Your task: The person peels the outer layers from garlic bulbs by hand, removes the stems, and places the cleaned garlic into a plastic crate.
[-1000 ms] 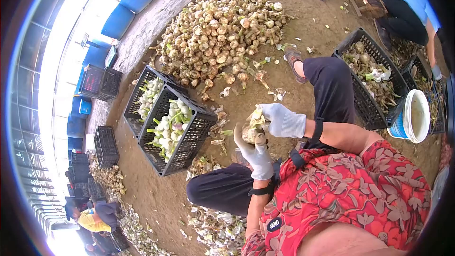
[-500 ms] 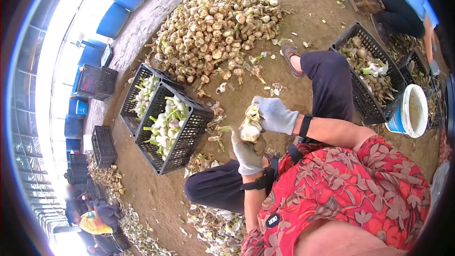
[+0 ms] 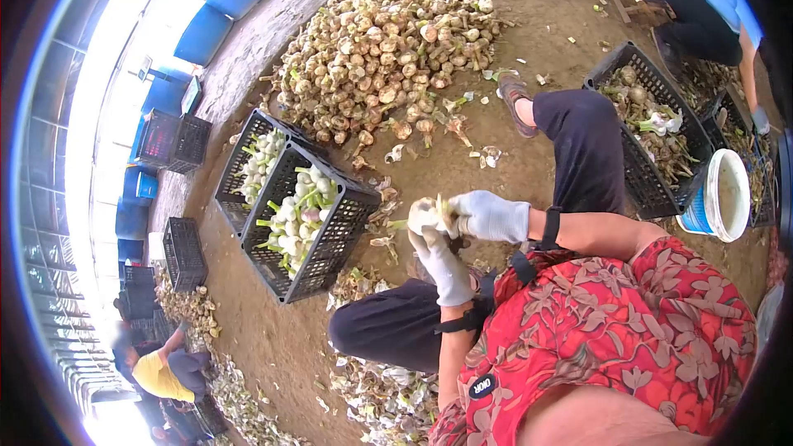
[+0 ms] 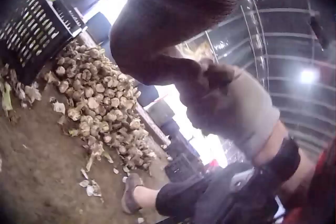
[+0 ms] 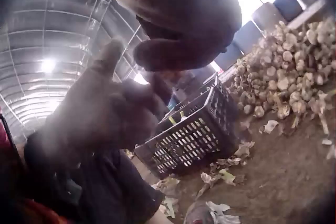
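A pale garlic bulb (image 3: 424,214) is held between both gloved hands in the head view, its green stem pointing left. The left hand (image 3: 446,268) grips the bulb from below, fingers curled round it. My right hand (image 3: 489,215) pinches loose skin at the bulb's right side. In the left wrist view the left hand (image 4: 173,19) fills the top, the right hand (image 4: 236,103) beyond it. The right wrist view shows the right hand (image 5: 178,14) above the left hand (image 5: 100,108); the bulb is hidden there.
Two black crates (image 3: 351,223) of white bulbs stand left of the hands. A large garlic pile (image 3: 380,58) lies beyond. At the right are another crate (image 3: 648,173), a white bucket (image 3: 728,196) and a crouching person (image 3: 710,0). Peeled skins (image 3: 384,400) cover ground below the left knee.
The bulb has turned, its stem now pointing left, and both hands have shifted. The bulb looks whiter than a second ago. At the lower left, the person in yellow has reached an arm out.
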`<state>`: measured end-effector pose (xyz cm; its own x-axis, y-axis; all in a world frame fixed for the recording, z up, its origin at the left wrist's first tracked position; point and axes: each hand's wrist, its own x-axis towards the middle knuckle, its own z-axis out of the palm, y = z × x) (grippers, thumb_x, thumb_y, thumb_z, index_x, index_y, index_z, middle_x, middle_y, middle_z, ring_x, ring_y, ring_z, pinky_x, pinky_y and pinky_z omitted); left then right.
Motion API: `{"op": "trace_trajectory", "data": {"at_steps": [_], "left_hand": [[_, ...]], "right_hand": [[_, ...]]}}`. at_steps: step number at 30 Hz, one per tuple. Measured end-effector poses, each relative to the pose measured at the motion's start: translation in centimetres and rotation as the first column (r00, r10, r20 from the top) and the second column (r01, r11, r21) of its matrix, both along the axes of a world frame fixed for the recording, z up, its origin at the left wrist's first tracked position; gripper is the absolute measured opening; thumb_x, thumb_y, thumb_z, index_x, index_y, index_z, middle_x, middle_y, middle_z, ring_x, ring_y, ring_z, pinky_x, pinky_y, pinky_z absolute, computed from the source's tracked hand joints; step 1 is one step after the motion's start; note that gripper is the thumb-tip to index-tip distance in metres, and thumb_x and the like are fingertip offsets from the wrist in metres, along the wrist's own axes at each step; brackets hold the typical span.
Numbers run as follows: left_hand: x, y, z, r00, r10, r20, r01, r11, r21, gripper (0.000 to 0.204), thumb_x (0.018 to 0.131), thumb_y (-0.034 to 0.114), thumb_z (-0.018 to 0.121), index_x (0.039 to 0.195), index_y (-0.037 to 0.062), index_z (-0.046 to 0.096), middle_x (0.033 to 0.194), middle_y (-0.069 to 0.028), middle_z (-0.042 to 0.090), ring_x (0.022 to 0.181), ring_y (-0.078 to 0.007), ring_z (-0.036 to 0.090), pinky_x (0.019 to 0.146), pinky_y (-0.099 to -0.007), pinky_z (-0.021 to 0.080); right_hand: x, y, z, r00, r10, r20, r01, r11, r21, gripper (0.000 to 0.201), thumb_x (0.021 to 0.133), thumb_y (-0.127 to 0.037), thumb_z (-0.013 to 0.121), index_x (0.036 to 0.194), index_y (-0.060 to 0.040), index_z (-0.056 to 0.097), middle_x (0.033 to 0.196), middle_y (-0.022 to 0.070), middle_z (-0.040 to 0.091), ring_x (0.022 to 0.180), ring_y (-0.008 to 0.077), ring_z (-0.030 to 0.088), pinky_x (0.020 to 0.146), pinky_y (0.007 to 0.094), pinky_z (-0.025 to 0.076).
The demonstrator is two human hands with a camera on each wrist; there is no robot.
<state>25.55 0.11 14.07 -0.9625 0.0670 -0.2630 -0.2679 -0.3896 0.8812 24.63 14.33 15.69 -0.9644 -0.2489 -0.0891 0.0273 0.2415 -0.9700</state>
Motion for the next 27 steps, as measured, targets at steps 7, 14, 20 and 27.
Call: {"op": "trace_trajectory", "data": {"at_steps": [7, 14, 20, 27], "left_hand": [[-0.8, -2.1, -3.8, 0.98, -0.189, 0.059, 0.128, 0.831, 0.541, 0.029, 0.096, 0.028, 0.05, 0.116, 0.0069, 0.052, 0.109, -0.0049, 0.059, 0.096, -0.0182, 0.06, 0.081, -0.0326, 0.052], [-1.2, -1.1, -2.6, 0.916, -0.394, -0.073, 0.322, 0.613, 0.722, 0.036, 0.096, 0.051, 0.045, 0.097, 0.0162, 0.056, 0.071, 0.0053, 0.054, 0.052, -0.0055, 0.043, 0.038, -0.023, 0.027], [-1.7, -3.5, -2.0, 0.992, -0.081, 0.098, 0.011, 0.822, 0.57, 0.031, 0.098, 0.032, 0.049, 0.121, 0.0124, 0.047, 0.087, -0.0034, 0.056, 0.061, -0.0118, 0.052, 0.048, -0.0238, 0.041], [-0.9, 1.8, -0.7, 0.89, 0.425, -0.167, -0.419, 0.905, 0.069, 0.044, 0.094, 0.012, 0.056, 0.134, 0.0125, 0.037, 0.115, -0.0076, 0.056, 0.095, -0.0173, 0.059, 0.073, -0.0291, 0.052]], "right_hand": [[1.4, -0.3, 0.4, 0.923, 0.206, 0.326, -0.074, 0.924, -0.374, 0.016, 0.081, -0.011, 0.06, 0.094, -0.0014, 0.063, 0.072, 0.0092, 0.064, 0.057, 0.0154, 0.06, 0.05, 0.0295, 0.048], [0.3, 3.7, 3.8, 0.947, -0.233, -0.22, 0.048, 0.781, -0.623, 0.017, 0.09, -0.005, 0.054, 0.101, 0.0027, 0.064, 0.091, 0.0097, 0.067, 0.078, 0.0081, 0.06, 0.062, 0.0216, 0.048], [-3.2, 10.2, 7.6, 0.977, 0.028, -0.212, 0.039, 0.952, 0.302, 0.04, 0.087, -0.024, 0.063, 0.118, 0.0002, 0.057, 0.101, 0.0167, 0.065, 0.087, 0.0226, 0.065, 0.076, 0.0341, 0.052], [-1.4, 0.3, 2.0, 0.965, 0.042, -0.26, 0.073, 0.907, 0.415, 0.051, 0.078, -0.044, 0.074, 0.103, -0.0011, 0.063, 0.095, 0.0164, 0.066, 0.088, 0.0275, 0.066, 0.075, 0.0362, 0.051]]}}
